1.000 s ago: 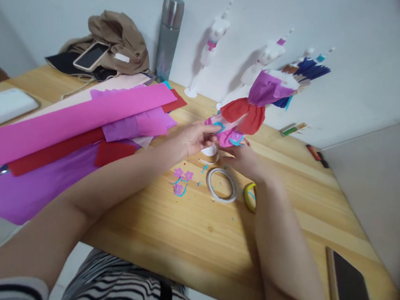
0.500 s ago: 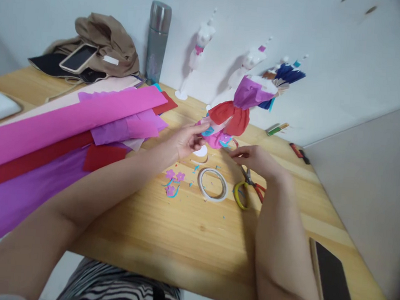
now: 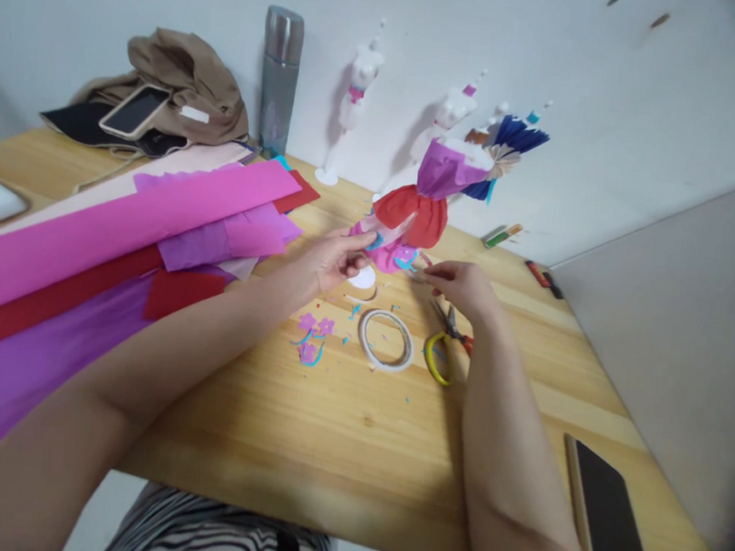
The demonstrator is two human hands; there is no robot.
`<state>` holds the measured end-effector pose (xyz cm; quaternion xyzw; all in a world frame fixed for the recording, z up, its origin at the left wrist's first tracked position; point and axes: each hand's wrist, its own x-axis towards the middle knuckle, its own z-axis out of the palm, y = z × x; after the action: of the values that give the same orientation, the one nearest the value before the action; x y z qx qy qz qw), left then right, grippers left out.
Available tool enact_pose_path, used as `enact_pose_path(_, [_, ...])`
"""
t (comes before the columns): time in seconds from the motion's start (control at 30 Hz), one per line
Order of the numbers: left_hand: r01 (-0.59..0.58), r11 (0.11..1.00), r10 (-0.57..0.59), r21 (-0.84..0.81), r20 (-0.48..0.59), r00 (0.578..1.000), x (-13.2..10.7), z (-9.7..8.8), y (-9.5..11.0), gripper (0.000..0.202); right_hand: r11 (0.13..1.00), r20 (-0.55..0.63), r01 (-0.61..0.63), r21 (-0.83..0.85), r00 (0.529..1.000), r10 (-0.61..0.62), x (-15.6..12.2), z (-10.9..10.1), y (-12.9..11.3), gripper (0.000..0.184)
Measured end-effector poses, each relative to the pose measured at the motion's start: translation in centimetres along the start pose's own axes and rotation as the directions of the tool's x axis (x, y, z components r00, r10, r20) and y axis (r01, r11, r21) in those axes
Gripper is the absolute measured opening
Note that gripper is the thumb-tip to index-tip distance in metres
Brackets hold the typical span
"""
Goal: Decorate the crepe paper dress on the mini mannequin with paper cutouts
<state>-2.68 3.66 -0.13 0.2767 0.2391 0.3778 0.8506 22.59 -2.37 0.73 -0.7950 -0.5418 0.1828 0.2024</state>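
A small dress-form doll in paper clothes leans over the table, with a purple top, a red overskirt and a pink lower skirt. My left hand grips the pink skirt from the left, thumb on a blue paper piece. On the skirt's right side sits a purple paper flower with a blue strip. Just right of that flower, my right hand has its fingertips pinched together; whatever is between them is too small to make out. Below lie a roll of tape, scissors and loose purple paper flowers with blue strips.
Coloured paper sheets spread across the left. Behind stand a grey flask and white dress forms. A brown cloth with a phone lies back left. A dark flat device rests front right.
The view has shifted slightly, moving everything a little to the left. My left hand keeps its hold on the doll's skirt, and my right fingertips stay pinched near the flower.
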Motion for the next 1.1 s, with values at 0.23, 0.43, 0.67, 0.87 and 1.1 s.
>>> enact_pose_path(0.23, [0.125,0.988,-0.127,0.089,0.018,0.992,0.0,-0.5,0.5,0.018,0.981,0.304,0.191,0.029,0.933,-0.191,-2.1,-0.2,-3.2,0.012])
enact_pose_path(0.43, [0.156,0.983,-0.161,0.097,0.048,0.986,-0.1,-0.9,0.6,0.017,0.927,0.67,0.373,0.048,0.676,-0.307,-4.1,0.4,-6.4,0.024])
enact_pose_path(0.67, [0.17,0.982,-0.176,0.086,0.072,0.982,-0.3,-0.9,0.6,0.018,0.887,0.638,0.437,-0.15,0.728,-0.251,-4.9,-0.4,-7.4,0.017])
enact_pose_path(0.87, [0.129,0.966,-0.164,0.222,0.149,0.975,0.0,-1.6,0.5,0.017,0.871,0.628,0.488,-0.065,0.698,-0.344,-5.9,-0.5,-8.0,0.021])
enact_pose_path(1.1, [-0.006,0.729,-0.173,0.685,0.192,0.966,-0.1,-2.2,0.5,0.023,0.848,0.608,0.515,0.126,0.635,-0.477,-7.3,-1.4,-8.9,0.021])
